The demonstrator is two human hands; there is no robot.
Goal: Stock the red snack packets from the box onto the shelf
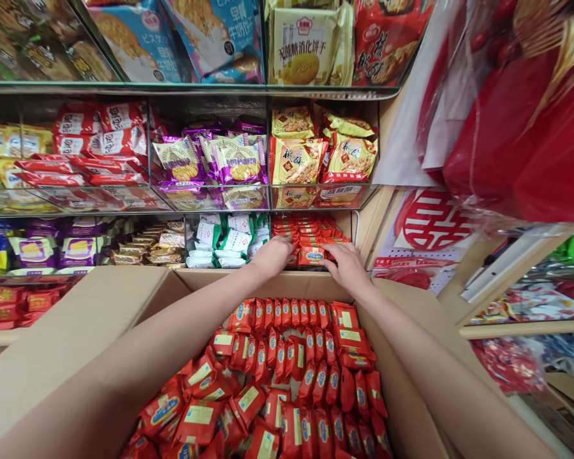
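Both hands reach over an open cardboard box into a shelf compartment of small red packets. My left hand is at the compartment's left side, its fingers curled down against the packets; what they hold, if anything, is hidden. On the right side, my right hand has its thumb and fingers around the end of a red packet at the front of the row. Inside the box lie many similar red packets, in upright rows at the back and right, looser at the front left.
Left of the compartment are green and white packets. Above it, glass-fronted shelves hold yellow walnut-cookie packets and purple ones. Red wrapped goods hang at the upper right, over a red paper decoration.
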